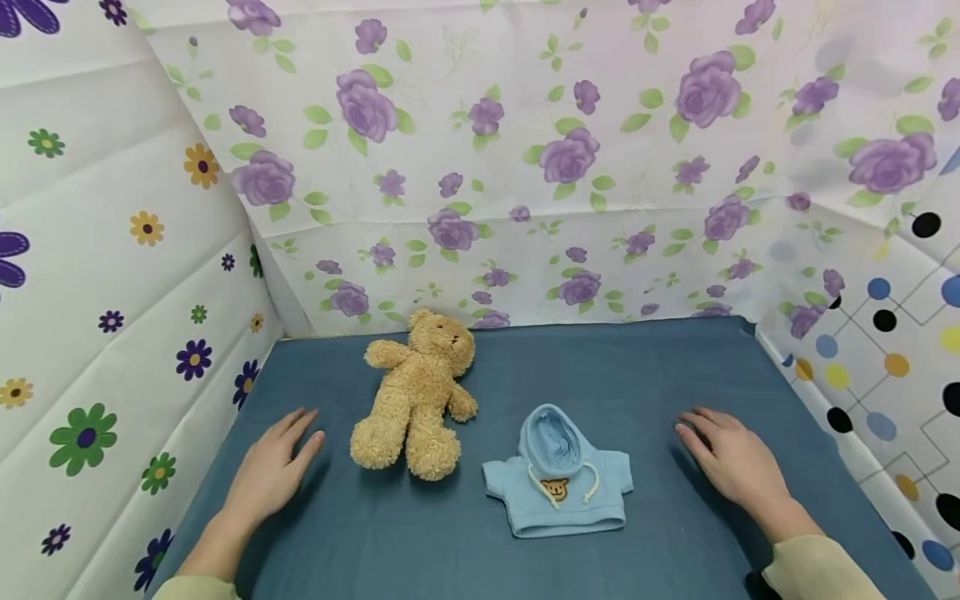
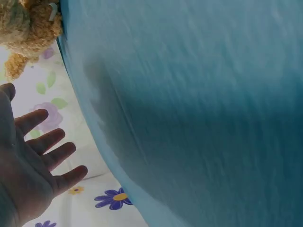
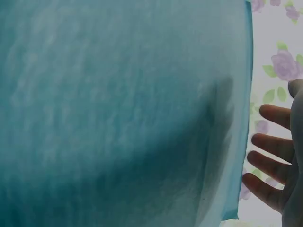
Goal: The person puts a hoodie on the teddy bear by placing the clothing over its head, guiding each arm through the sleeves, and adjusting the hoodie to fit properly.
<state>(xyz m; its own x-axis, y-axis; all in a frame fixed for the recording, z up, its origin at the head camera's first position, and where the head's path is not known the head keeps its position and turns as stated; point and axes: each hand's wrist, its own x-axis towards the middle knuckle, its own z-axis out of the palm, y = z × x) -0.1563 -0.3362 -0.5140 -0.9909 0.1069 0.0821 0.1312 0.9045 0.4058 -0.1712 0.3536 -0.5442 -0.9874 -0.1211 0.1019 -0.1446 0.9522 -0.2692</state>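
Loosely outstretched left hand [image 1: 266,469], relaxed right hand [image 1: 738,461], teddy bear [image 1: 420,383] and blue hoodie [image 1: 562,483] between

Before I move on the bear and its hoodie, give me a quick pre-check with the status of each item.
1. Left hand and right hand empty: ok, nothing held.
2. Teddy bear bare: ok, no garment visible on it.
3. Light-blue hoodie front up: ok, bear-face patch shows.
4. Bear and hoodie apart: ok, bare cloth between them.
5. A hand on bear or hoodie: not ok, neither touches.
6. Hoodie's back closure: cannot tell, back hidden.
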